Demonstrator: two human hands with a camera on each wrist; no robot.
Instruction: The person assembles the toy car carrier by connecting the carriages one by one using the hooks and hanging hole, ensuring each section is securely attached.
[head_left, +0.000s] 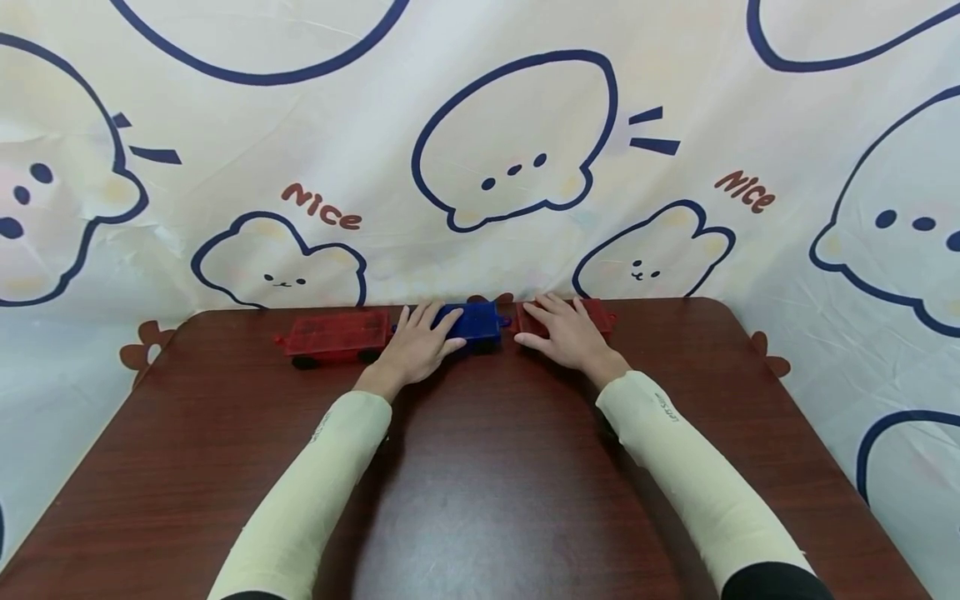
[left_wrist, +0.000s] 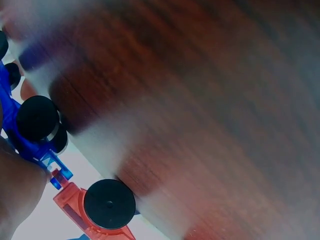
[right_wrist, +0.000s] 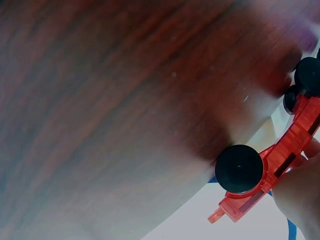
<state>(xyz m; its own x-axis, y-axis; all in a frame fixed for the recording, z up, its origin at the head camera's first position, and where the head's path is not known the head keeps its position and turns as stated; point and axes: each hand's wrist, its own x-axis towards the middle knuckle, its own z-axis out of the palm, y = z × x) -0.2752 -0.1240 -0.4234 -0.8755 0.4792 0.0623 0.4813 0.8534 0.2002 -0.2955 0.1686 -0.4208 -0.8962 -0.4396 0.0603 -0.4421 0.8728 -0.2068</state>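
Observation:
A blue toy train car stands at the table's far edge, partly covered by my left hand, which rests on it with fingers extended. To its right is a short red train car; my right hand lies over its top, fingers spread. A longer red train car stands left of my left hand. In the left wrist view, the blue coupling meets the red coupling of the left car. The right wrist view shows the right red car with black wheels and a free end hook.
The dark brown wooden table extends toward me. Right behind the cars hangs a pale cloth with blue cartoon outlines, which also closes off both sides. My two sleeved forearms cross the table from the front.

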